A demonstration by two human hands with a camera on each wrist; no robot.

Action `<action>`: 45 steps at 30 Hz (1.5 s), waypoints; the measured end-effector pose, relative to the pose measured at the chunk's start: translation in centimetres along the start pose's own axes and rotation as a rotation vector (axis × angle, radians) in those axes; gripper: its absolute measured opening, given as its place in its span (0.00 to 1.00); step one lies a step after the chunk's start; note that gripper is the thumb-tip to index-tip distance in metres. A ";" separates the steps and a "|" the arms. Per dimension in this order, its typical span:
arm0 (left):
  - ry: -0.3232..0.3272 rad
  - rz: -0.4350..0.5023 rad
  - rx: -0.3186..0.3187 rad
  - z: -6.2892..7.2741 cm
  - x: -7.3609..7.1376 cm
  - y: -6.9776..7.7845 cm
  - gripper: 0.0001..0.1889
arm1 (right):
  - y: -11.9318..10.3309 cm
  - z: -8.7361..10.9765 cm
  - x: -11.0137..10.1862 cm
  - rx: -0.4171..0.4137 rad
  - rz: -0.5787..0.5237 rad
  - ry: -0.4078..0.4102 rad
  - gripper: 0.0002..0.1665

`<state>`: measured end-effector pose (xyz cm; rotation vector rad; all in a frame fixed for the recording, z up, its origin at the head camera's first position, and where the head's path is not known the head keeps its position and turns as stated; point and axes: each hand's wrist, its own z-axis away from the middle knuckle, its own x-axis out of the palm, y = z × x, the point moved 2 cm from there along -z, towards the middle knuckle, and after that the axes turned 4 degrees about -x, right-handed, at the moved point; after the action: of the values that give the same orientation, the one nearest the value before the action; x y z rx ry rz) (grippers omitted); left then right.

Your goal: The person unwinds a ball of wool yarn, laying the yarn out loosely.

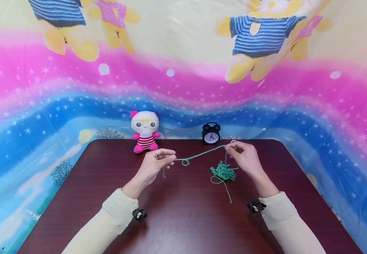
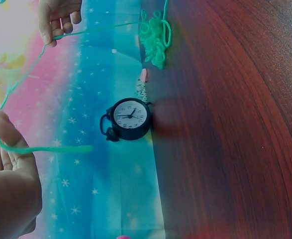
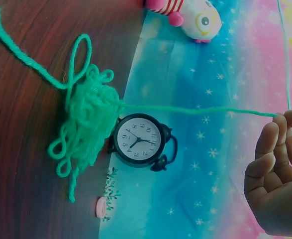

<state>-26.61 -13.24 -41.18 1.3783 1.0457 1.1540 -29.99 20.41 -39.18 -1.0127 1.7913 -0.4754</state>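
Observation:
A length of green yarn (image 1: pixel 202 153) stretches between the two hands above the table, with a small loop in it nearer the left. My left hand (image 1: pixel 156 164) pinches it between thumb and forefinger, and a short loose end hangs below. At the other side my right hand (image 1: pixel 244 157) pinches the yarn with thumb and fingertips. From there a strand drops to a tangled heap of green yarn (image 1: pixel 223 171) on the table, which has a loop and a loose tail toward the front. The right wrist view shows the heap (image 3: pixel 93 122) up close.
A dark reddish-brown table (image 1: pixel 177 218) lies under the hands. At its back edge sit a pink and white panda plush (image 1: pixel 145 128) and a black twin-bell alarm clock (image 1: pixel 211 135). Behind them hangs a colourful printed cloth (image 1: pixel 177 95). A small pink object (image 3: pixel 102 207) is near the clock.

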 end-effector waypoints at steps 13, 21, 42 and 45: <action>-0.035 0.014 0.022 0.2 0.1 0.3 0.20 | 3.7 -0.3 -1.6 0.100 0.127 -0.016 0.17; -0.049 0.038 0.028 0.4 0.3 0.5 0.19 | 6.2 0.2 -1.7 0.177 0.207 -0.208 0.13; -0.150 0.040 0.034 0.4 1.5 0.4 0.21 | 1.2 2.0 2.0 -0.019 0.060 -0.368 0.08; -0.161 0.046 0.031 0.3 1.6 0.3 0.21 | 0.0 2.3 2.9 -0.040 0.012 -0.399 0.06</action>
<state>-26.04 -11.77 -40.75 1.5002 0.9250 1.0449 -28.43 18.37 -41.87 -1.0411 1.4528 -0.2111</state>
